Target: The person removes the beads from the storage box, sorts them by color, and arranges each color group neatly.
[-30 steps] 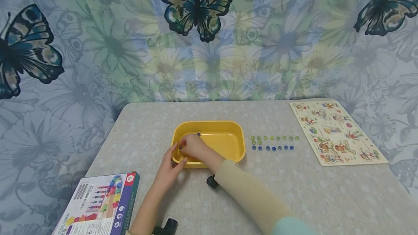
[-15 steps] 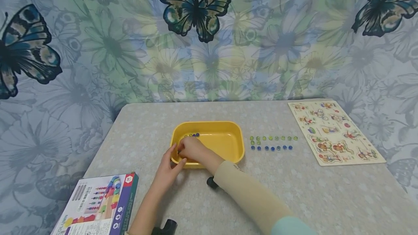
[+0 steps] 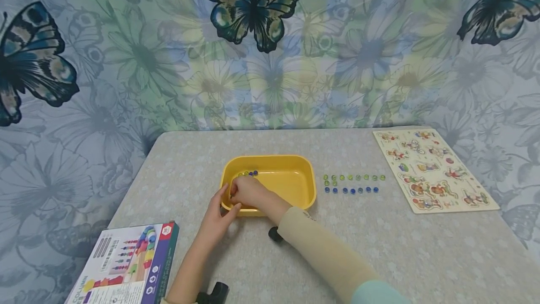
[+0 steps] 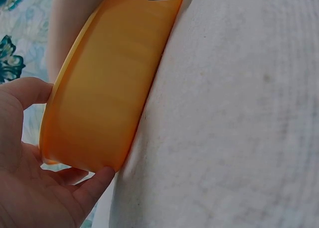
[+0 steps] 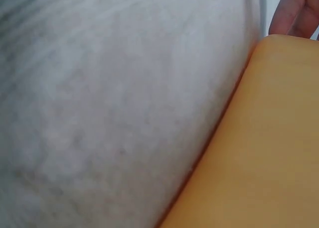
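Two hands are at one yellow tray (image 3: pixel 291 186), which sits in the middle of the tabletop (image 3: pixel 379 252); take the tray as the clock's centre, with twelve toward the butterfly cloth (image 3: pixel 274 93).

The left hand (image 3: pixel 217 219) holds the tray's corner at eight o'clock. Its thumb and forefinger stand wide apart, one on either side of that corner. In the left wrist view the thumb (image 4: pixel 32 91) touches the rim on the near side, while the fingertips (image 4: pixel 103 175) bend against the end wall, one of them low by the base.

The right hand (image 3: pixel 251 191) reaches in from five o'clock, its fingers bent down inside the tray toward nine. Its fingertips are hidden, so I cannot tell how far apart they are or whether they hold anything.

A few beads (image 3: pixel 251 173), yellow-green and blue, lie in the tray at eleven o'clock, just beyond the right hand.

On the tabletop at three o'clock are eight green beads (image 3: pixel 350 178) in a row, two more green below them, then seven blue beads (image 3: pixel 353 191). Farther out at three lies a picture board (image 3: pixel 436 170); a printed box (image 3: pixel 122 262) lies at eight.
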Tool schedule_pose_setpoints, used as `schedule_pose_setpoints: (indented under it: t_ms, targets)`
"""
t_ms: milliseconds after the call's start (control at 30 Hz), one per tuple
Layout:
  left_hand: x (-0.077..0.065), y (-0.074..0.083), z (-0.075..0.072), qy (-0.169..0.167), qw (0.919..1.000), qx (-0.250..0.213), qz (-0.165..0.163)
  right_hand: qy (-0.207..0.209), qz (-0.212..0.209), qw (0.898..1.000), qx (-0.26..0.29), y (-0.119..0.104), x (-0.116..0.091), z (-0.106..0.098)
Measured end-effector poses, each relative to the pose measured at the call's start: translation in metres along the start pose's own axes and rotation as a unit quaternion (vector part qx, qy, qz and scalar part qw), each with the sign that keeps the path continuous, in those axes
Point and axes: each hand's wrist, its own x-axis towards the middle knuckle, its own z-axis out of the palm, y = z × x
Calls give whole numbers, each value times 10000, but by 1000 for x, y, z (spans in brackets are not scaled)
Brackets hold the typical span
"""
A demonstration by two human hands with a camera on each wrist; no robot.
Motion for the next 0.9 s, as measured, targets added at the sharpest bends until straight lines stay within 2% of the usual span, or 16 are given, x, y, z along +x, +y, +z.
schedule_pose_setpoints:
  t_ms: [133, 300, 500, 700, 900]
  targets:
    - [1, -1, 0, 12, 10000, -19, 21, -39, -166, 9998, 128, 3, -5, -6]
    - [1, -1, 0, 7, 9999, -125, 27, 1, -487, 9970, 609, 13, -19, -22]
    - [1, 0, 3, 55, 9998, -108, -164, 253, -630, 9913, 1128, 38, -49, -52]
    - [2, 1, 6, 64, 9994, 3, -344, 720, -468, 9881, 1276, 78, -94, -99]
    - [2, 2, 5, 118, 9989, 110, -435, 1546, 169, 9818, 1090, 141, -145, -141]
